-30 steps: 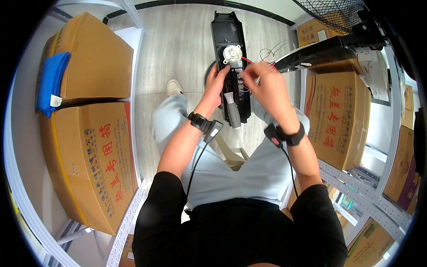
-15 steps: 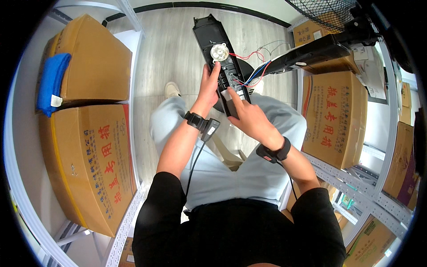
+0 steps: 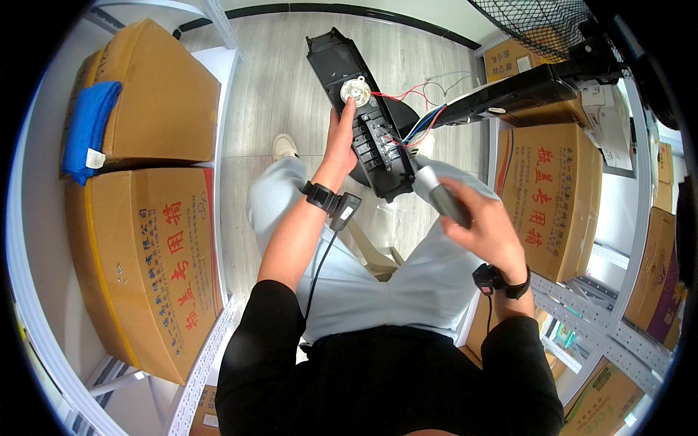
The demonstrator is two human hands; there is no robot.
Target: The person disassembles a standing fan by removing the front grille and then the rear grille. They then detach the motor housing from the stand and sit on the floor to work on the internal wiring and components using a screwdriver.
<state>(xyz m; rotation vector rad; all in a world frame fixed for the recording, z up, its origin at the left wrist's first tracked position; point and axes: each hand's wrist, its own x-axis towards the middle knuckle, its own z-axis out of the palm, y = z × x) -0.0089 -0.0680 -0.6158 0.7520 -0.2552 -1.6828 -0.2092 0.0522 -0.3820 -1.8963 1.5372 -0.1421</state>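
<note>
My left hand [image 3: 339,147] grips the left edge of a long black plastic fan control panel [image 3: 334,61], its thumb on a round whitish geared part [image 3: 355,90]. The panel is tilted, its inner side up, and has a block of push switches [image 3: 376,142] lower down. Red, blue and white wires [image 3: 425,125] run from it to the black fan pole [image 3: 502,102]. To the right of the panel and apart from it, my right hand [image 3: 486,227] is closed round a grey cylindrical tool [image 3: 449,202] with a whitish end. Motion blurs it, so its exact kind is unclear.
Large cardboard boxes [image 3: 156,254] fill the left shelf, with a blue cloth bundle [image 3: 91,131] by the upper one. More boxes [image 3: 549,200] sit on metal racks at right. A black mesh fan guard [image 3: 523,25] is at upper right. A dark round base [image 3: 400,116] lies beneath the panel.
My right hand has moved off the panel's lower end, to the right and nearer me, with the grey tool in it. The left hand still holds the panel, which has shifted slightly left.
</note>
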